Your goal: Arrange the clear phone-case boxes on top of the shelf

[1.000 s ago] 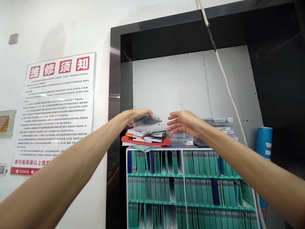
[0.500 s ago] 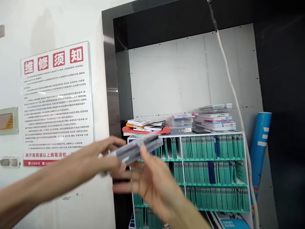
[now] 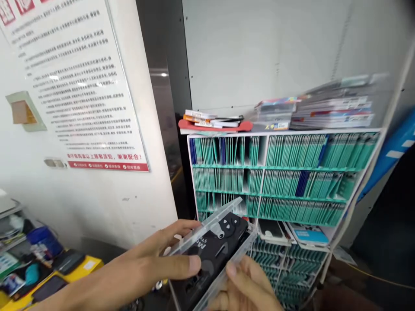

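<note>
A clear plastic case (image 3: 223, 211) stands open at the lower middle, tilted, with a black phone case (image 3: 215, 250) printed with cartoon figures and white letters inside it. My left hand (image 3: 165, 255) grips the clear case from the left, its thumb lying over the black phone case. On the right side, my right hand (image 3: 244, 283) holds the lower edge of the clear case, thumb on its rim and fingers curled beneath.
Behind the hands stands a shelf unit (image 3: 266, 149) packed with thin green packets, with stacked boxes (image 3: 343, 112) on top. A printed notice (image 3: 87, 90) hangs on the left wall. Tools and a yellow mat (image 3: 92, 261) lie at lower left. A blue tube (image 3: 394, 151) leans at right.
The view has turned downward. The blurred case between my hands now shows open with the black phone case visible, and my right hand has closed onto its edge.
</note>
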The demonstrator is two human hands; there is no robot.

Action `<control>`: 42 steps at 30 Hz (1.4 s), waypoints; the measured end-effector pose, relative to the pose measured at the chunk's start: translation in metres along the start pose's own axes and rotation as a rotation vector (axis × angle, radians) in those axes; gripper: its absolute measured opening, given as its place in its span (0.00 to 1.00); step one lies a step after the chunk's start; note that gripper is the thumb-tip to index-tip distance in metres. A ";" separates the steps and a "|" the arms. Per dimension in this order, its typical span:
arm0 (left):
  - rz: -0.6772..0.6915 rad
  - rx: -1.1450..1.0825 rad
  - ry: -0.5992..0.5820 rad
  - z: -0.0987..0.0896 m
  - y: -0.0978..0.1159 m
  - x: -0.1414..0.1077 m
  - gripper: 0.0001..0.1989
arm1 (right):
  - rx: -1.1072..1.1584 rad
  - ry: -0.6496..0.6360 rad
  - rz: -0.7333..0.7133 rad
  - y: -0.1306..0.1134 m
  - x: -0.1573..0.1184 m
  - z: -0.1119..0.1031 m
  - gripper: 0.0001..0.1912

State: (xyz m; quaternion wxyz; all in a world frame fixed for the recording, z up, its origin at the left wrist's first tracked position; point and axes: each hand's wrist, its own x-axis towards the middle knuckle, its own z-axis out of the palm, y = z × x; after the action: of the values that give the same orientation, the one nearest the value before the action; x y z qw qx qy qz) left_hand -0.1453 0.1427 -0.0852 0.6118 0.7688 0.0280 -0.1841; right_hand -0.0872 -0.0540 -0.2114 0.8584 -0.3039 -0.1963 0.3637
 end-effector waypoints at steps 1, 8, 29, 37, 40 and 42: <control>-0.022 -0.057 -0.012 0.001 -0.002 0.000 0.34 | 0.001 -0.001 0.000 0.002 -0.005 -0.004 0.18; -0.053 -0.087 -0.036 0.013 -0.023 -0.002 0.30 | 0.036 0.061 -0.003 0.018 -0.024 -0.028 0.16; -0.012 0.497 0.202 0.041 -0.060 0.006 0.28 | -0.002 0.378 0.030 0.058 -0.031 -0.040 0.09; -0.088 0.304 0.119 0.018 -0.057 0.000 0.25 | 0.025 0.332 0.085 0.050 -0.032 -0.037 0.10; -0.112 0.277 0.141 0.016 -0.057 -0.001 0.26 | 0.019 0.315 0.097 0.047 -0.032 -0.035 0.09; -0.132 0.258 0.157 0.015 -0.057 -0.001 0.28 | 0.018 0.303 0.102 0.047 -0.031 -0.036 0.09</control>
State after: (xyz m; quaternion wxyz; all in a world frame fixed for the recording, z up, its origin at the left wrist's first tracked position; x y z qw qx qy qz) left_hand -0.1656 0.1431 -0.1406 0.4904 0.8495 0.1025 -0.1652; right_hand -0.1110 -0.0649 -0.2726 0.8613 -0.3570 -0.0458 0.3585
